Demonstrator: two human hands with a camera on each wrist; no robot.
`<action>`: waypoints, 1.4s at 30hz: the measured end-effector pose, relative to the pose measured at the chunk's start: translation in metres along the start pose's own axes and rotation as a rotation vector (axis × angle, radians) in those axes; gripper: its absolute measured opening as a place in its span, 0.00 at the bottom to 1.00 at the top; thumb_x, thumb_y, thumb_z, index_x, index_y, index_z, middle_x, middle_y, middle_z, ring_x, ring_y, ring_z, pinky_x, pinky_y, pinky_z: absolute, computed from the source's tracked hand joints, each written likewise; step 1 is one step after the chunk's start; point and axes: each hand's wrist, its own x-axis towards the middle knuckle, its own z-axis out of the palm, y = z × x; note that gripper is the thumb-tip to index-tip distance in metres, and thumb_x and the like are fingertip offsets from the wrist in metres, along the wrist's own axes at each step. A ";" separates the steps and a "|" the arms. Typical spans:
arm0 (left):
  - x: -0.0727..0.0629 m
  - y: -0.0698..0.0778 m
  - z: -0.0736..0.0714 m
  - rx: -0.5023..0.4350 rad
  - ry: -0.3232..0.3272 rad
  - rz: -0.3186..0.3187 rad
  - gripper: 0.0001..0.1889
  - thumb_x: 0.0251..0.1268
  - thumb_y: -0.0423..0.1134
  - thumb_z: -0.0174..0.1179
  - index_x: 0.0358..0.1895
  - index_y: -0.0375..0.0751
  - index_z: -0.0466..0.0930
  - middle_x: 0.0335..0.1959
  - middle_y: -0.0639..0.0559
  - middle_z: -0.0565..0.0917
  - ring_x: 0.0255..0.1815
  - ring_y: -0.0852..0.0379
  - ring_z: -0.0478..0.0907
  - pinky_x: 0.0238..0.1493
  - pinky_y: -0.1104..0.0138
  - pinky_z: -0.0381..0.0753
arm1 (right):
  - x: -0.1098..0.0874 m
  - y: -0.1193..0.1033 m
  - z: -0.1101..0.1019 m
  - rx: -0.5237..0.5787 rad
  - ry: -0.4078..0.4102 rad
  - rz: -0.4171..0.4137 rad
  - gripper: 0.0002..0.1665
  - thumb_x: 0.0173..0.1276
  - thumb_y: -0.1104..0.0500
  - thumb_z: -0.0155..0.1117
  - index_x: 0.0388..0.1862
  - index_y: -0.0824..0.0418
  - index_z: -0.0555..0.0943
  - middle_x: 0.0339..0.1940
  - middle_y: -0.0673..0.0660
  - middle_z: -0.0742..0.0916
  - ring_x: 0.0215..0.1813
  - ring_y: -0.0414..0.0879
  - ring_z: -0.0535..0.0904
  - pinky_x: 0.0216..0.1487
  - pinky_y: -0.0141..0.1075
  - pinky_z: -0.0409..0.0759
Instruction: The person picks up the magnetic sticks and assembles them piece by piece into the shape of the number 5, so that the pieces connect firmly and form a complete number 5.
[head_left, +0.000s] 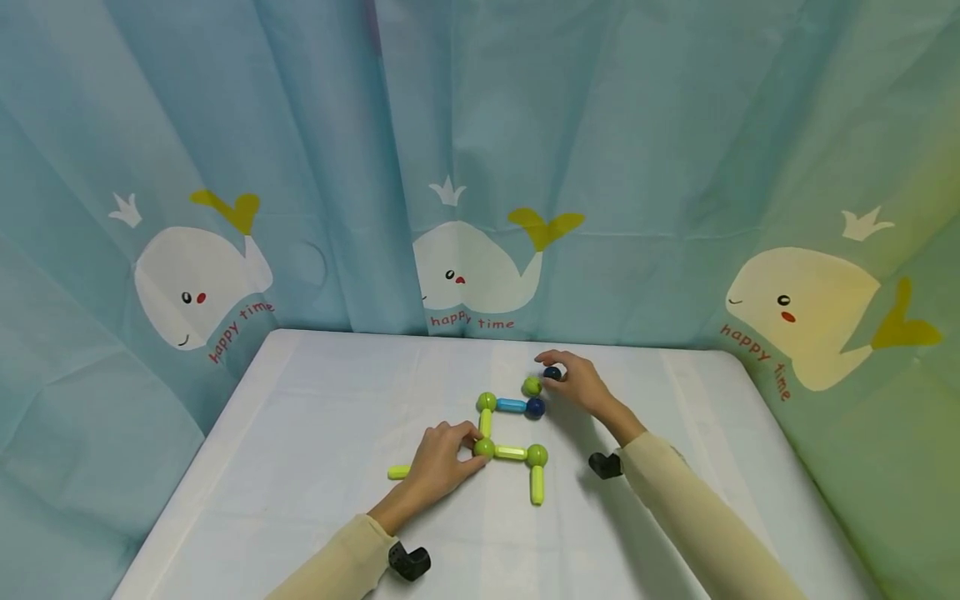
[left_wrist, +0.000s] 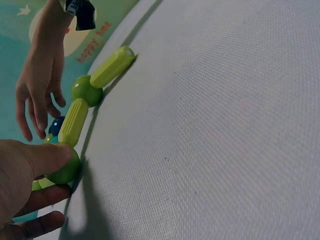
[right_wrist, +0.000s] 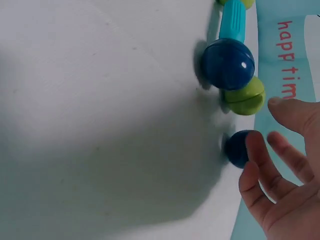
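Note:
My left hand (head_left: 435, 460) pinches a green ball (left_wrist: 67, 171) at a corner of a joined chain of balls and rods. From that ball, one green rod (head_left: 486, 423) leads to a far green ball (head_left: 487, 402), then a light blue rod (head_left: 512, 406) and a dark blue ball (head_left: 535, 407). Another green rod (head_left: 512, 452) runs right to a third green ball (head_left: 537, 455), with an end rod (head_left: 537, 485) pointing toward me. At the back, my right hand (head_left: 581, 385) has its fingers relaxed around a loose dark blue ball (right_wrist: 236, 149), thumb apart from it.
A loose green ball (head_left: 532, 386) lies between the chain's blue end and my right hand. Left of my left hand lies a separate green rod (head_left: 398, 472), partly covered by it. The white table (head_left: 315, 400) ends at a whale-print curtain (head_left: 637, 275).

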 end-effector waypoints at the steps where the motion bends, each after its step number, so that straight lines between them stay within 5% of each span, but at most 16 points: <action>1: 0.000 0.000 0.000 0.000 -0.002 -0.002 0.13 0.60 0.45 0.76 0.45 0.48 0.86 0.36 0.58 0.89 0.33 0.63 0.72 0.41 0.63 0.68 | 0.002 -0.001 0.001 -0.006 -0.018 -0.010 0.22 0.67 0.67 0.71 0.60 0.66 0.82 0.55 0.67 0.86 0.55 0.61 0.82 0.54 0.55 0.80; 6: 0.000 0.001 -0.001 0.004 -0.009 -0.009 0.13 0.60 0.45 0.76 0.45 0.48 0.86 0.36 0.59 0.89 0.33 0.63 0.71 0.40 0.64 0.66 | 0.007 -0.006 0.002 -0.019 -0.109 -0.017 0.21 0.68 0.67 0.70 0.60 0.66 0.83 0.57 0.65 0.86 0.61 0.62 0.81 0.63 0.59 0.74; 17: -0.001 0.003 -0.001 0.004 -0.011 -0.008 0.13 0.60 0.45 0.76 0.45 0.48 0.86 0.35 0.58 0.89 0.32 0.64 0.70 0.39 0.65 0.65 | 0.010 -0.013 0.003 -0.054 -0.247 0.075 0.19 0.68 0.65 0.70 0.58 0.62 0.84 0.50 0.61 0.88 0.54 0.57 0.83 0.59 0.56 0.77; 27: 0.000 0.003 -0.001 0.007 -0.007 0.000 0.13 0.60 0.45 0.76 0.45 0.49 0.86 0.35 0.59 0.89 0.32 0.64 0.70 0.40 0.64 0.66 | 0.007 -0.013 0.003 -0.059 -0.228 0.051 0.18 0.67 0.67 0.70 0.57 0.64 0.85 0.49 0.63 0.89 0.53 0.58 0.84 0.57 0.55 0.78; 36: 0.000 0.002 0.000 0.004 -0.016 -0.010 0.13 0.60 0.46 0.76 0.45 0.49 0.86 0.35 0.59 0.89 0.32 0.64 0.70 0.39 0.65 0.65 | -0.001 -0.010 -0.002 -0.069 -0.127 -0.023 0.19 0.65 0.65 0.73 0.55 0.64 0.84 0.49 0.61 0.89 0.53 0.57 0.84 0.55 0.54 0.79; 42: 0.000 0.002 -0.001 0.005 -0.005 -0.004 0.13 0.60 0.45 0.76 0.45 0.48 0.85 0.35 0.58 0.89 0.32 0.63 0.71 0.41 0.64 0.66 | -0.014 -0.012 -0.010 -0.001 -0.089 -0.054 0.18 0.65 0.63 0.75 0.53 0.61 0.85 0.46 0.57 0.89 0.39 0.49 0.84 0.41 0.42 0.82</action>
